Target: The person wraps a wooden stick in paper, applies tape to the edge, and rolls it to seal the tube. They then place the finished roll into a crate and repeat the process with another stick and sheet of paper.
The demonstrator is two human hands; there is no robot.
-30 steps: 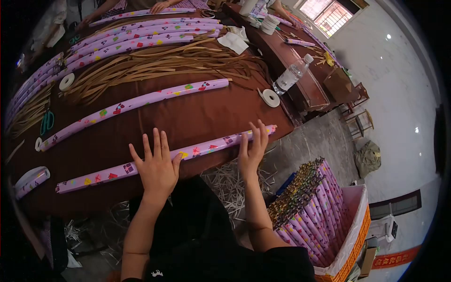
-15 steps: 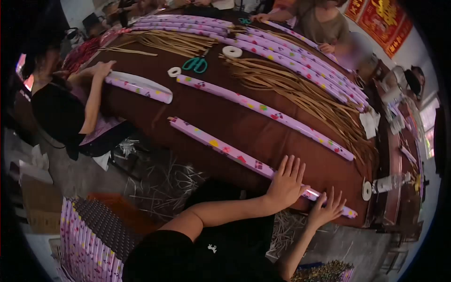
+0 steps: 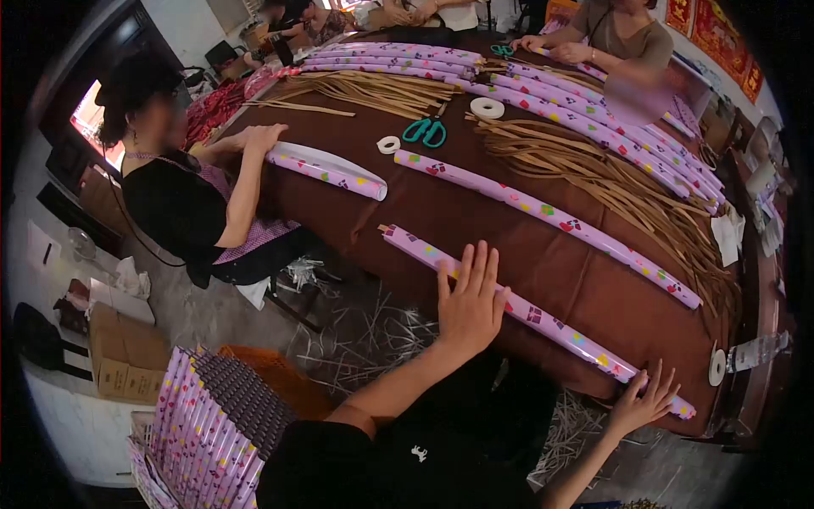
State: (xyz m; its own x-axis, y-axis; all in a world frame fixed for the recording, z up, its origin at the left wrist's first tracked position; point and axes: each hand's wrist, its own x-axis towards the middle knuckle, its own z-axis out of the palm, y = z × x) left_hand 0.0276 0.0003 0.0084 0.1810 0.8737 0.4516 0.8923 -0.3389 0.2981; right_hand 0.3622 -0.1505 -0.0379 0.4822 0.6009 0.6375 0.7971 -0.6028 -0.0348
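Note:
My left hand [image 3: 472, 299] lies flat with its fingers apart on a long purple-patterned wrapped tube [image 3: 564, 336], nearer its far left end. My right hand [image 3: 646, 402] rests on the near right end of that tube, fingers spread. A light-brown tip pokes out of the tube's far end. Behind it, roughly parallel, a second wrapped tube [image 3: 543, 209] lies on the brown-covered table [image 3: 526, 263]. Neither hand's fingers are wrapped around anything.
Green-handled scissors [image 3: 425, 127] and white tape rolls [image 3: 487, 108] lie farther back, near bundles of brown strips [image 3: 585, 165] and several wrapped tubes [image 3: 585, 119]. A co-worker [image 3: 170, 182] at left handles partly rolled wrap [image 3: 331, 173]. Stacked tubes [image 3: 203, 433] stand at lower left.
My left hand has slid along the tube toward its far left end. My right hand stays near the other end. The view has turned left, so the table appears farther right.

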